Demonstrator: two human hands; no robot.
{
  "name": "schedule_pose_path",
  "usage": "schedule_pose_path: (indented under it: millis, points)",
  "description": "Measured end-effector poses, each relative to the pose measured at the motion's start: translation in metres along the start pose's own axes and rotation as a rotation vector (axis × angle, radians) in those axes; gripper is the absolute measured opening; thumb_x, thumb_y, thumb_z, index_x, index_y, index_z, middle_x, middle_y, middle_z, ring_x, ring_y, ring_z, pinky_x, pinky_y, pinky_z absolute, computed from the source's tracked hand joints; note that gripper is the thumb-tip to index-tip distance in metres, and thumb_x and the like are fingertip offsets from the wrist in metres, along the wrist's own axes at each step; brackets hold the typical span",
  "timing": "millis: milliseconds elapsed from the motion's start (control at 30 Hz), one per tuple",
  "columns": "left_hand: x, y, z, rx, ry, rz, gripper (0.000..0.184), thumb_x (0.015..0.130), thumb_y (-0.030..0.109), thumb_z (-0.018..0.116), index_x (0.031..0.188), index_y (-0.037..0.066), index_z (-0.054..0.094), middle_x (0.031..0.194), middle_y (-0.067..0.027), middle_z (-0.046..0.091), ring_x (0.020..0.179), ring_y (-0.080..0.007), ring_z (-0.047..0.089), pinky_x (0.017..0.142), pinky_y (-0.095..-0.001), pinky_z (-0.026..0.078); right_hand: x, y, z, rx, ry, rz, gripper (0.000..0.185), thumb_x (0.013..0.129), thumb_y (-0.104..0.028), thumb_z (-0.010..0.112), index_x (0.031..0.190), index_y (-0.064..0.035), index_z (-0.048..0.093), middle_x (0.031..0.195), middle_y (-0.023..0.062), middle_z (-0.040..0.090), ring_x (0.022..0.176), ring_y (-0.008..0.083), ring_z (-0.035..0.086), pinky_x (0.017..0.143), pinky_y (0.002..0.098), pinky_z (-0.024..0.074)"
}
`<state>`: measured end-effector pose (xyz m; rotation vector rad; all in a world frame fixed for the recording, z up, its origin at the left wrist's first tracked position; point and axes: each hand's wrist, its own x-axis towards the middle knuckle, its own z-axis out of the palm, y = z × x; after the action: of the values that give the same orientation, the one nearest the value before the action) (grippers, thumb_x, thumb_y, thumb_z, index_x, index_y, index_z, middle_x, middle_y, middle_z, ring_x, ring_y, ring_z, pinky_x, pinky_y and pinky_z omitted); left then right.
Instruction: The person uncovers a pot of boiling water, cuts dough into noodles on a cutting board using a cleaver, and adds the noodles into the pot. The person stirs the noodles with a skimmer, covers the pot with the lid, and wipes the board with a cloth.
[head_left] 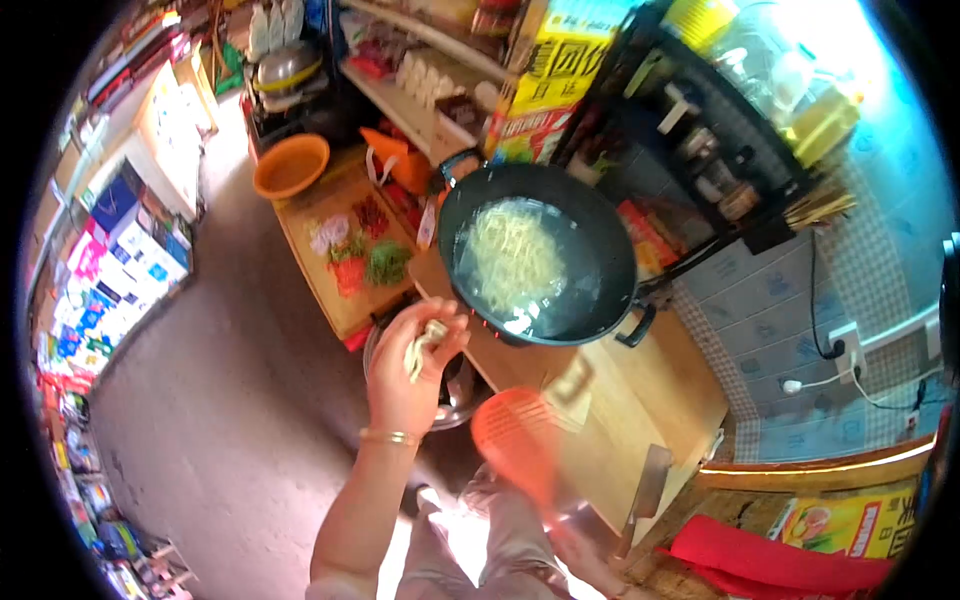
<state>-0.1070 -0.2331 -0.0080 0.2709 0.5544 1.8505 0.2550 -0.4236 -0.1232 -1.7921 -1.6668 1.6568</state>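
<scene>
My left hand, with a bracelet at the wrist, is raised beside the near left rim of a black wok. Its fingers curl around a few pale noodles. In the wok, a clump of similar pale noodles lies in clear water. Low in the view, my right hand is closed on the handle of an orange slotted spatula. Motion blurs the spatula, and its perforated blade is over the front edge of the wooden counter. A metal pot is partly hidden behind my left hand.
Chopped vegetables lie on a cutting board left of the wok, near an orange basin. A cleaver rests on the wooden counter. Behind it are a black rack and a wall socket with cables.
</scene>
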Motion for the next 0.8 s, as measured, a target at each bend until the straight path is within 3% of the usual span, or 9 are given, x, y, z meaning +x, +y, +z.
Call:
schedule_pose_path:
  millis: [67,133,167,233,267,333,400,633,800]
  points:
    - [0.051,-0.009,0.018,0.119,-0.129,-0.038,0.031,0.097,0.02,0.045,0.117,0.0,0.056,0.116,-0.0158,0.058,0.107,-0.0269,0.059,0.091,-0.0346,0.048,-0.007,-0.07,-0.053,-0.139,0.219,-0.167,0.019,0.097,-0.019,0.046,0.101,-0.0041,0.057,0.073,0.0055,0.054,0.063,0.014,0.052,0.059,0.0302,0.0438]
    - [0.086,-0.03,0.046,0.598,0.005,-0.149,0.038,0.097,0.026,0.045,0.121,-0.003,0.052,0.122,-0.0142,0.055,0.116,-0.0281,0.052,0.1,-0.0391,0.041,0.02,-0.129,-0.103,-0.1,0.278,-0.089,0.016,0.095,-0.013,0.046,0.098,-0.0005,0.056,0.071,0.0062,0.054,0.064,0.0167,0.052,0.06,0.0311,0.0433]
    - [0.099,-0.043,0.04,0.603,-0.008,-0.149,0.038,0.097,0.026,0.045,0.121,-0.003,0.052,0.122,-0.0142,0.055,0.116,-0.0281,0.052,0.1,-0.0391,0.041,0.049,-0.139,-0.124,-0.313,0.427,-0.564,0.015,0.094,-0.01,0.047,0.102,-0.001,0.055,0.07,0.0106,0.056,0.062,0.0228,0.054,0.058,0.0324,0.0436]
    - [0.129,-0.058,0.023,1.386,-0.017,0.235,0.042,0.096,0.028,0.049,0.126,-0.002,0.05,0.128,-0.0134,0.052,0.123,-0.0261,0.047,0.103,-0.036,0.035,0.107,-0.173,-0.16,-0.447,0.306,-0.503,0.03,0.093,-0.01,0.045,0.123,-0.0066,0.048,0.074,0.0185,0.057,0.066,0.0316,0.059,0.06,0.0396,0.0456]
    - [0.129,-0.055,0.019,1.321,-0.074,0.406,0.038,0.096,0.021,0.05,0.125,-0.004,0.049,0.127,-0.014,0.052,0.12,-0.0219,0.049,0.101,-0.0315,0.037,0.141,-0.188,-0.169,-0.459,0.254,-0.487,0.039,0.091,-0.008,0.044,0.13,-0.0096,0.044,0.075,0.0205,0.058,0.068,0.0336,0.06,0.06,0.0422,0.0459]
    - [0.106,-0.039,0.02,0.99,-0.001,0.322,0.033,0.095,0.014,0.051,0.122,-0.005,0.051,0.127,-0.0143,0.052,0.117,-0.0195,0.051,0.098,-0.03,0.04,0.169,-0.259,-0.171,-0.78,0.186,-0.432,0.057,0.085,-0.003,0.046,0.139,-0.0166,0.036,0.078,0.0219,0.06,0.071,0.0376,0.062,0.062,0.0464,0.0472]
    - [0.074,-0.029,-0.001,0.945,0.074,0.375,0.029,0.096,0.01,0.049,0.119,-0.006,0.053,0.122,-0.0131,0.056,0.112,-0.0183,0.055,0.096,-0.0288,0.043,0.219,-0.266,-0.167,-0.846,0.143,-0.654,0.065,0.079,0.0,0.048,0.14,-0.0192,0.036,0.077,0.0203,0.061,0.068,0.0383,0.062,0.06,0.047,0.0488]
    - [-0.112,-0.013,-0.202,0.91,0.73,0.045,0.026,0.094,0.018,0.052,0.108,-0.001,0.06,0.093,-0.009,0.064,0.079,-0.0157,0.063,0.069,-0.0269,0.052,0.235,-0.283,-0.194,-1.212,0.241,-0.517,0.059,0.081,-0.003,0.046,0.138,-0.0172,0.038,0.078,0.0184,0.063,0.069,0.034,0.065,0.058,0.0457,0.0523]
    - [-0.236,-0.025,-0.335,0.736,0.972,-0.313,0.029,0.09,0.024,0.055,0.108,0.001,0.058,0.09,-0.0166,0.065,0.076,-0.0301,0.065,0.064,-0.0393,0.057,0.245,-0.3,-0.217,-1.052,0.292,-0.496,0.054,0.083,-0.004,0.045,0.134,-0.0209,0.042,0.081,0.0192,0.065,0.073,0.0359,0.065,0.062,0.0467,0.0524]
